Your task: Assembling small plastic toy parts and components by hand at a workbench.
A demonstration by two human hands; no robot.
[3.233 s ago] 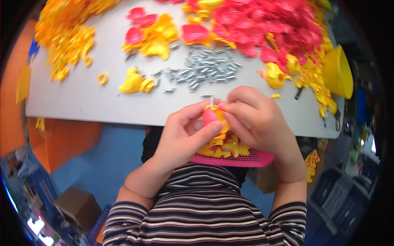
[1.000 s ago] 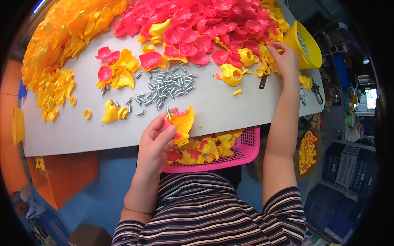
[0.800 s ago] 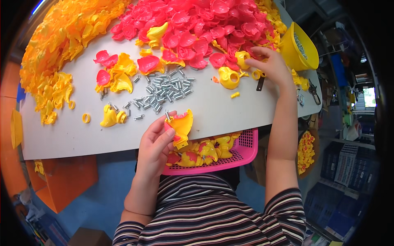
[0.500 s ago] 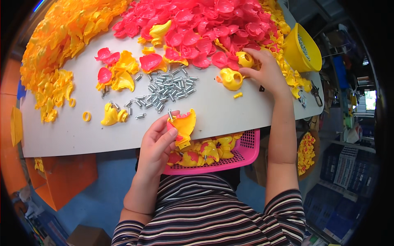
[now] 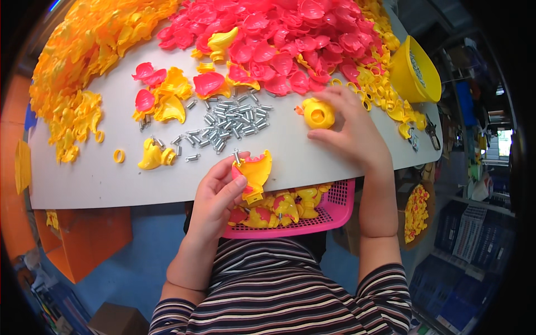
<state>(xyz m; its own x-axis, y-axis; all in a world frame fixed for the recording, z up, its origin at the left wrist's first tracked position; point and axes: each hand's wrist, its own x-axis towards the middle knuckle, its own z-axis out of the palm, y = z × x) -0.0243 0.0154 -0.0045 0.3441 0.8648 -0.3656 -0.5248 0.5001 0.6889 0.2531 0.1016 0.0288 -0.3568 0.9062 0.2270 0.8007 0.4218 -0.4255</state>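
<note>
Yellow shell (image 5: 259, 171), a metal spring (image 5: 237, 157) at its upper edge, is pinched by the left hand (image 5: 215, 192) over the near edge of the counter (image 5: 296, 156). Rightward, a round yellow piece (image 5: 319, 114) sits within the widely curved right hand (image 5: 357, 131); whether fingers touch it is hard to tell. Farther right is a yellow bucket (image 5: 403, 73).

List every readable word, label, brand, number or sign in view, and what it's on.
No readable text anywhere.
Yellow-and-pink part in the left hand, rounded yellow part by the right hand: no lettering visible.
Metal springs, yellow bucket, pink basket: none visible.
Blue crates at right: too small and dark to tell.
</note>
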